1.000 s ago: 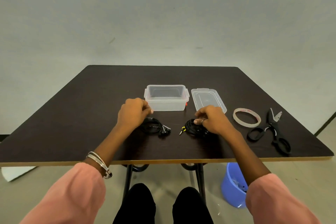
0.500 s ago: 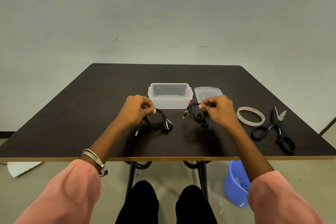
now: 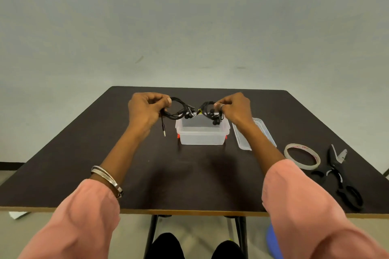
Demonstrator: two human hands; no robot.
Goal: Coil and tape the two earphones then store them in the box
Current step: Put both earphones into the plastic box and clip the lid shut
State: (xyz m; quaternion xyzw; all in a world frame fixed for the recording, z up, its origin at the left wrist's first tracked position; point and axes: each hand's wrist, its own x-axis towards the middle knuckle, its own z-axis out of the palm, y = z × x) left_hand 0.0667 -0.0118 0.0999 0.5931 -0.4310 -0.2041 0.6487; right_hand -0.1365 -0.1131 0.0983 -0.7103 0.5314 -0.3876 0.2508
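The left hand (image 3: 147,109) is closed on one coiled black earphone (image 3: 179,109), and the right hand (image 3: 235,108) is pinched on the second coiled earphone (image 3: 211,111); both coils hang in the middle of the frame, just above the open box (image 3: 202,132). The step in hand seems to be the placing in the box; to do it well, I think each coil should go down flat and be released only when it is inside the walls; the plug (image 3: 164,131) hangs loose from the left coil, outside the left wall, so it should be tucked in first. The cables are thin, soft and rubbery; whether tape holds them I cannot tell. The box is clear, stiff, rectangular plastic with red clips; its lid (image 3: 255,134) lies flat to the right; further right lie a translucent tape ring (image 3: 303,156) and black scissors (image 3: 339,176) on the dark matt table (image 3: 84,153).
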